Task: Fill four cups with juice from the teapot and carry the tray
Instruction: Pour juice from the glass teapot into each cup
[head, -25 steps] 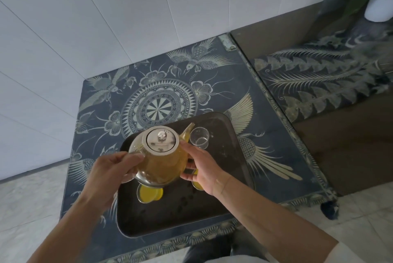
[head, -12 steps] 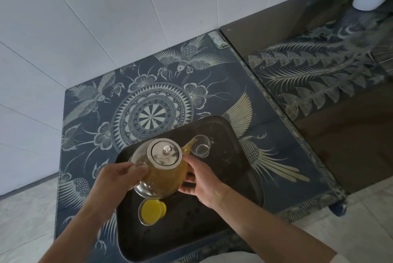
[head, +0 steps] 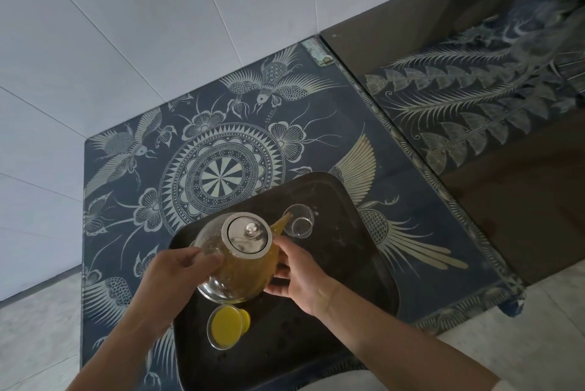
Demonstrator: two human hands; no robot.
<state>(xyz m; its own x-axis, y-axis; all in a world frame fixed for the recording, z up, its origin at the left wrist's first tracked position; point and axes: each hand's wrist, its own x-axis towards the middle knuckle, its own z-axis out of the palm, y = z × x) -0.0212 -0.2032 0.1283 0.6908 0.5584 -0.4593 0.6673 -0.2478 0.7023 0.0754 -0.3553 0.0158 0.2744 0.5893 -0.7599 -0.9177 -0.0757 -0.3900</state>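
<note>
Just below your left hand (head: 177,276) a juice-filled cup (head: 225,326) stands on the dark tray (head: 348,251), while both it and your right hand (head: 300,280) grip the tilted, half-full glass teapot (head: 237,261), spout at an empty cup (head: 299,221).

**Room around the tray**

My left hand (head: 177,276) and right hand (head: 297,276) gripped the teapot (head: 240,267) from either side, so the middle of the dark tray (head: 354,264) was blocked. The spout reached the rim of the empty cup (head: 299,225) at the far side, leaving no gap between them. A filled cup (head: 226,325) stood just below the pot, near my left forearm. The tray's right half lay bare, as did its near edge to the right of that cup. Beyond the tray, the patterned tablecloth (head: 221,143) was open up to the white wall (head: 158,26), which closed off the far and left sides.
</note>
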